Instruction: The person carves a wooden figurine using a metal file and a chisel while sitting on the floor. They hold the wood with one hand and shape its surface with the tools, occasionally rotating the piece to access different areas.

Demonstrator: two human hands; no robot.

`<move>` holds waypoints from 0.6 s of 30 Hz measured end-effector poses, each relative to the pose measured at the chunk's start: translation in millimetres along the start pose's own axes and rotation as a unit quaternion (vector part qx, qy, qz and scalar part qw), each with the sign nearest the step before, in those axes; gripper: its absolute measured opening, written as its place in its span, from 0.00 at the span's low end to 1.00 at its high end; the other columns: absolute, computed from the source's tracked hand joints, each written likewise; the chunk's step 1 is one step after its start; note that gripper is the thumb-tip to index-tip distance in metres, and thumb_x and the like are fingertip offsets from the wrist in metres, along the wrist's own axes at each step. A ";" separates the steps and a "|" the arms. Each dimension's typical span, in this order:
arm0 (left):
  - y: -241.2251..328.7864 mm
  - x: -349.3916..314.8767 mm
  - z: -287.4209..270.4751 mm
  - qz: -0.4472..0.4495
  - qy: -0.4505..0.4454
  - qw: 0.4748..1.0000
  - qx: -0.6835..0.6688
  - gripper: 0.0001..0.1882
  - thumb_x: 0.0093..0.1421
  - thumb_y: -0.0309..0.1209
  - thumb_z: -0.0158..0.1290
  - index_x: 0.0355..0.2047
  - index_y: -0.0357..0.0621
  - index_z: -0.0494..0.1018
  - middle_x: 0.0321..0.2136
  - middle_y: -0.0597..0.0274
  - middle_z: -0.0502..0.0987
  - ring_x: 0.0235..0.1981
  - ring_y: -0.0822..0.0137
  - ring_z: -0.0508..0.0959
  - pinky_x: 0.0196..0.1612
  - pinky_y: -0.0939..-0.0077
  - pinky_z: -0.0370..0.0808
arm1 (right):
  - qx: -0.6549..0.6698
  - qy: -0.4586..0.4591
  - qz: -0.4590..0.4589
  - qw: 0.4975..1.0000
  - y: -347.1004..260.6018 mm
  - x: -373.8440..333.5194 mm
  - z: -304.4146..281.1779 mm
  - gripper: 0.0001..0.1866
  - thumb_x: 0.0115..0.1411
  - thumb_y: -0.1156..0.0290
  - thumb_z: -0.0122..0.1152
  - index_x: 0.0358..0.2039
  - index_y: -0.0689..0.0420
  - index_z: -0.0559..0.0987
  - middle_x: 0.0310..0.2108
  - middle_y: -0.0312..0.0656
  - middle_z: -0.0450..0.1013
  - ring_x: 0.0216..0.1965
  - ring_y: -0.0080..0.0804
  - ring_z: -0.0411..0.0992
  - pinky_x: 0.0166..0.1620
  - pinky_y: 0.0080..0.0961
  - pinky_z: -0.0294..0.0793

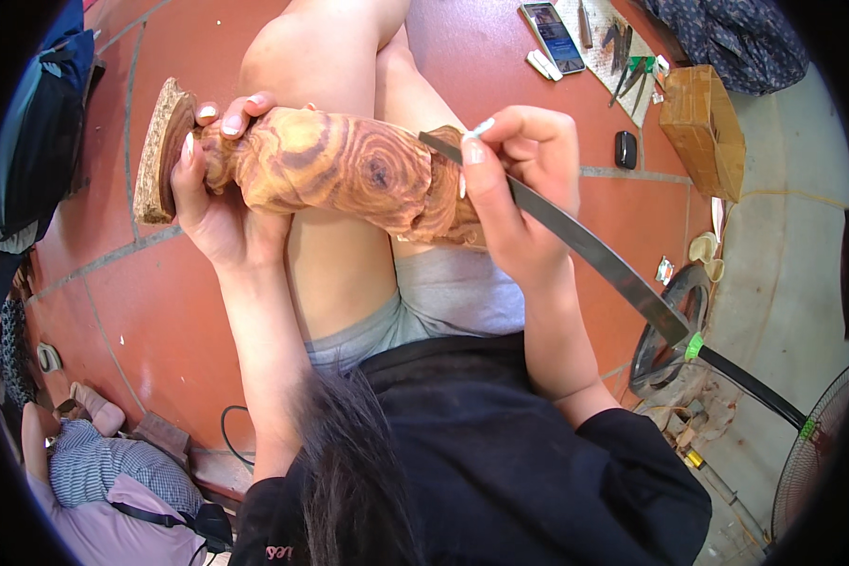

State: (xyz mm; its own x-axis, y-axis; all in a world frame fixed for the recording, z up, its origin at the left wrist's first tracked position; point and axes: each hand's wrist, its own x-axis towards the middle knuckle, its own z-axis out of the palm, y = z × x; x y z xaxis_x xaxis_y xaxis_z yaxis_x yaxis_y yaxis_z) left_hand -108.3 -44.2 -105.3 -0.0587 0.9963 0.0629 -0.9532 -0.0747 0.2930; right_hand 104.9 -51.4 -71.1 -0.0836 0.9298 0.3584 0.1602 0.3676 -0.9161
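Observation:
A carved wooden figure with swirling brown and orange grain lies slantwise above my bare legs. My left hand is wrapped round its narrow neck, next to the flat, rough-edged base. At the figure's other end, my right hand pinches a long, dark, flat strip that looks like a flat file. The strip's narrow tip lies over the wood's surface; its wide end reaches out to the lower right. My right fingers hide part of the figure's end.
A phone and several small tools on a light sheet lie at the upper right, near a cardboard box and a small black case. A fan stands at the lower right. Another person is at the lower left.

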 end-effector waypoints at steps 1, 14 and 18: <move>0.0 -0.2 0.1 0.001 0.004 1.000 0.001 0.13 0.55 0.35 0.56 0.38 0.49 0.67 0.32 0.69 0.68 0.48 0.66 0.66 0.65 0.45 0.50 | -0.006 -0.008 0.018 1.000 -3.3 0.8 0.6 0.09 0.56 0.81 0.53 0.36 0.61 0.65 0.20 0.38 0.71 0.19 0.17 0.68 0.24 0.16 0.69; 0.7 -1.8 -0.7 -0.001 -0.006 1.000 0.005 0.13 0.55 0.34 0.57 0.38 0.49 0.67 0.32 0.69 0.68 0.48 0.67 0.66 0.65 0.45 0.49 | -0.049 -0.021 -0.025 0.998 2.5 -3.8 -6.4 0.09 0.56 0.80 0.56 0.35 0.61 0.65 0.20 0.38 0.72 0.18 0.20 0.72 0.24 0.17 0.71; 1.7 -0.5 1.2 -0.004 0.000 1.000 -0.002 0.13 0.55 0.34 0.57 0.38 0.49 0.67 0.32 0.68 0.68 0.49 0.66 0.66 0.65 0.45 0.49 | -0.035 -0.002 -0.033 0.999 0.1 -1.4 -0.4 0.10 0.54 0.81 0.56 0.34 0.60 0.65 0.20 0.38 0.71 0.18 0.20 0.71 0.23 0.18 0.70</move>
State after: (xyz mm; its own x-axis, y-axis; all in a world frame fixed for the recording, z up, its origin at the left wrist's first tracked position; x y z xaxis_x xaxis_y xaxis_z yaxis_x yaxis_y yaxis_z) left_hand -109.5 -44.9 -103.7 -0.0505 0.9969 0.0603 -0.9550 -0.0659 0.2892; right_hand 105.4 -52.6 -71.7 -0.1005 0.9036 0.4164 0.2226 0.4284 -0.8758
